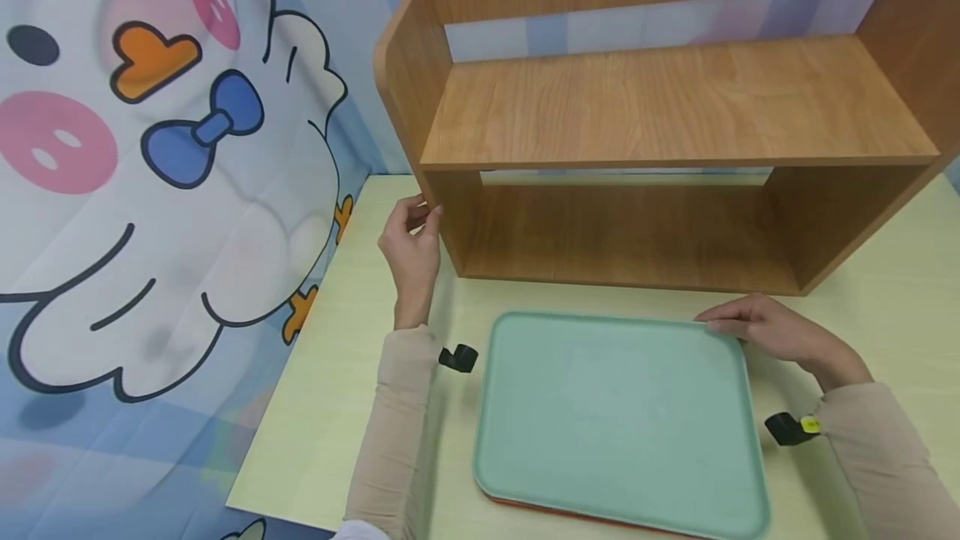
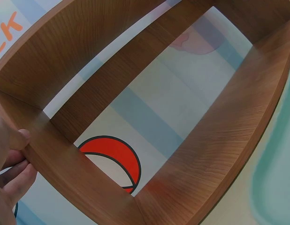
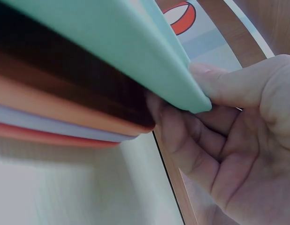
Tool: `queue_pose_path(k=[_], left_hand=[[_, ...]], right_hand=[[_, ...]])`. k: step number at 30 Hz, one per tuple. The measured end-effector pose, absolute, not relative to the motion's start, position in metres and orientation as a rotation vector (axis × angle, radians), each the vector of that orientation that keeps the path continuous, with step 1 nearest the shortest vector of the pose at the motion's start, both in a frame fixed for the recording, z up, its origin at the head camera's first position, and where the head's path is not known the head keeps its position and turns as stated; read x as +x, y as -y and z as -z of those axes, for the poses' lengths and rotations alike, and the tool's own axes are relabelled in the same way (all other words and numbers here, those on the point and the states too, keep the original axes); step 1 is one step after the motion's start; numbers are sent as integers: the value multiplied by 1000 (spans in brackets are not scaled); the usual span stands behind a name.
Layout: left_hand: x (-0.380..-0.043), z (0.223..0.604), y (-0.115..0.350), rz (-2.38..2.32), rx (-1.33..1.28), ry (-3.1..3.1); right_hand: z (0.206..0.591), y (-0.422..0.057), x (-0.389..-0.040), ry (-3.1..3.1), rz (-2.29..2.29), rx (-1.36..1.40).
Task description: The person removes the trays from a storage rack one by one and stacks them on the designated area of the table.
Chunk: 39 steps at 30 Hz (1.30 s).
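Note:
A two-tier wooden shelf point(image 1: 675, 111) stands on the table. My left hand point(image 1: 414, 248) pinches the front edge of its left side panel, thumb on one face and fingers on the other, as the left wrist view shows up close. In front of the shelf lies a mint-green tray point(image 1: 622, 423), uppermost in a stack. With its thumb on top and fingers underneath, my right hand point(image 1: 783, 336) grips the far right corner of that tray. The right wrist view shows this corner lifted off an orange tray point(image 3: 79, 103), with lavender point(image 3: 56, 119) and red trays point(image 3: 51, 135) below.
The pale yellow table point(image 1: 330, 407) ends at a slanting left edge. Behind and to the left hangs a blue cloth point(image 1: 187, 273) printed with a large white cartoon bird. Small black wrist cameras sit at both sleeves. Both shelf tiers have open gaps at the back.

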<state>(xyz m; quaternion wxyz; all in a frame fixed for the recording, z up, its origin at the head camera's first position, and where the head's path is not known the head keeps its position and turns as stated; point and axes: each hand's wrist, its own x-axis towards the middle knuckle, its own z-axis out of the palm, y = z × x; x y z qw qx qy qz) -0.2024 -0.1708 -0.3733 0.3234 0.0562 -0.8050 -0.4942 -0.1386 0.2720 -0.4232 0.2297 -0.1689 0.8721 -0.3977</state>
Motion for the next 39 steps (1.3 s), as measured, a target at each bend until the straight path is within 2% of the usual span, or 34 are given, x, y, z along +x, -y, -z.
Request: queue_pose_path(k=[22,39], left_hand=[[-203,373,170,1291,128,2095],[-202,375,168,1284,142,2078]], right_hand=[[420,-268,-133,-2484,1030,-376],[436,-268,-134,-2592,1122,-419]])
